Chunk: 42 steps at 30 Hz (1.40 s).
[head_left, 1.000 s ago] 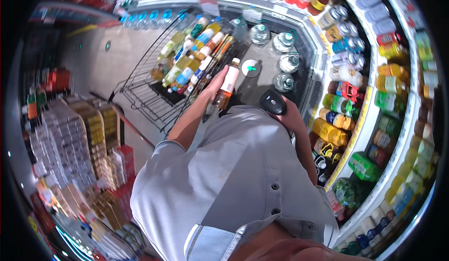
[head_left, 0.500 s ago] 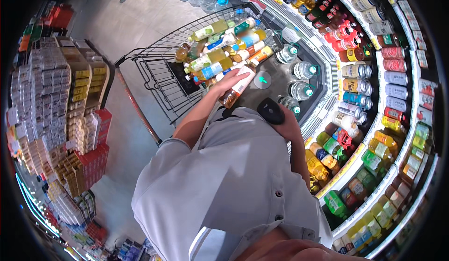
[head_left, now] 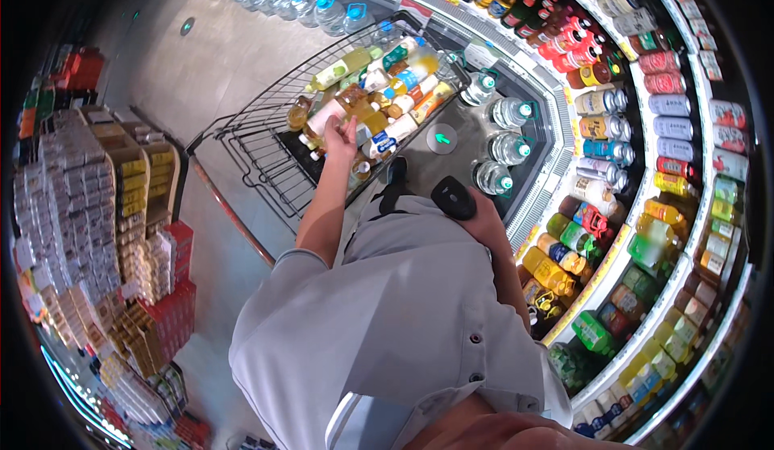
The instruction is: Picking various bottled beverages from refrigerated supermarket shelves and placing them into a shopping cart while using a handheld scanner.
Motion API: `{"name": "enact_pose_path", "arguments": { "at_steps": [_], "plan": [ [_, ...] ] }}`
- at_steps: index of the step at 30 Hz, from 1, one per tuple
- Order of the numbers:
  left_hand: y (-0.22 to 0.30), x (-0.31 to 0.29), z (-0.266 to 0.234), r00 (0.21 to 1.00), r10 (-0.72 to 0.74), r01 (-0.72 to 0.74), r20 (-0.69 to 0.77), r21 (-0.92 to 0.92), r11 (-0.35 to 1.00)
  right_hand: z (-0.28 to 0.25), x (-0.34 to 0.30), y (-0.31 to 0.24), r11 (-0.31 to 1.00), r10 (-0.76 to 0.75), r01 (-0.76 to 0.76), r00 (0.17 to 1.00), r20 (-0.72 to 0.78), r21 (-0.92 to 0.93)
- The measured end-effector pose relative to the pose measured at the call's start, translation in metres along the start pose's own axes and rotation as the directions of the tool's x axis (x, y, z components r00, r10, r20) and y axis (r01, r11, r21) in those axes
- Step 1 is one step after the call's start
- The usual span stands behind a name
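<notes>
My left hand [head_left: 342, 137] is over the shopping cart [head_left: 266, 99], its fingers parted beside a bottle with a pinkish-white label [head_left: 326, 116]. That bottle of amber drink lies across the pile and the hand no longer wraps it. Around it are several other drink bottles, among them a pale green-yellow bottle [head_left: 343, 69] and an orange-labelled bottle [head_left: 433, 102]. In front of my waist, my right hand [head_left: 486, 219] is closed on a black handheld scanner [head_left: 454, 199]; its grip is mostly hidden by the fingers.
Large water bottles [head_left: 509, 149] stand on a low ledge to the right of the cart, with more water jugs [head_left: 326, 12] beyond it. Curved drink shelves [head_left: 592, 313] line the right side. A stacked display of packaged goods [head_left: 64, 200] rises at left, past the cart's red handle [head_left: 228, 211].
My left hand has carried the pink-white-labelled bottle away from my body to the cart's pile and let it go there. The scanner stays in my right hand.
</notes>
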<state>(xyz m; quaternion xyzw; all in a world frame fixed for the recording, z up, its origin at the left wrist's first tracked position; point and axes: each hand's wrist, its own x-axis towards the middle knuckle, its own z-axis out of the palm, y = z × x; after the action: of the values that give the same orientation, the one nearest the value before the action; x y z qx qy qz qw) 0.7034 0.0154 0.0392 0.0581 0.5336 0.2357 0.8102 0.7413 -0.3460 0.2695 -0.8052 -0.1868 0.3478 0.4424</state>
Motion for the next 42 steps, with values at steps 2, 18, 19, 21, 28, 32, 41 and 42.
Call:
{"name": "enact_pose_path", "arguments": {
  "at_steps": [2,18,19,21,28,32,41,42],
  "plan": [
    [-0.016,-0.007,0.006,0.998,-0.002,0.002,-0.062,-0.011,1.000,0.001,-0.007,0.001,1.000,-0.001,0.000,0.999,-0.035,-0.016],
    [-0.218,-0.064,0.033,0.583,-0.744,-0.620,0.328,0.771,-0.146,0.008,-0.089,0.064,0.956,0.288,-0.253,0.900,-0.326,0.147],
    [-0.225,-0.061,0.032,0.521,-0.786,-0.743,0.333,0.630,-0.226,0.006,-0.096,0.070,0.953,0.278,-0.212,0.893,-0.354,0.214],
    [-0.239,-0.063,0.028,0.457,-0.818,-0.809,0.349,0.545,-0.220,-0.003,-0.114,0.082,0.954,0.287,-0.222,0.867,-0.407,0.199],
    [-0.305,-0.141,0.024,0.600,-0.787,-0.631,0.147,0.692,-0.351,-0.031,-0.177,0.134,0.978,0.209,-0.188,0.811,-0.547,0.094],
    [-0.363,-0.187,0.027,0.555,-0.826,-0.700,0.095,0.589,-0.403,-0.031,-0.209,0.167,0.991,0.071,0.029,0.714,-0.697,0.130],
    [-0.464,-0.268,0.088,0.458,-0.861,-0.844,0.220,0.411,-0.344,-0.031,-0.270,0.204,0.960,0.138,0.122,0.582,-0.801,0.254],
    [-0.474,-0.276,0.099,0.412,-0.874,-0.872,0.256,0.388,-0.298,-0.031,-0.272,0.207,0.942,0.131,0.177,0.587,-0.799,0.284]
  ]
}}
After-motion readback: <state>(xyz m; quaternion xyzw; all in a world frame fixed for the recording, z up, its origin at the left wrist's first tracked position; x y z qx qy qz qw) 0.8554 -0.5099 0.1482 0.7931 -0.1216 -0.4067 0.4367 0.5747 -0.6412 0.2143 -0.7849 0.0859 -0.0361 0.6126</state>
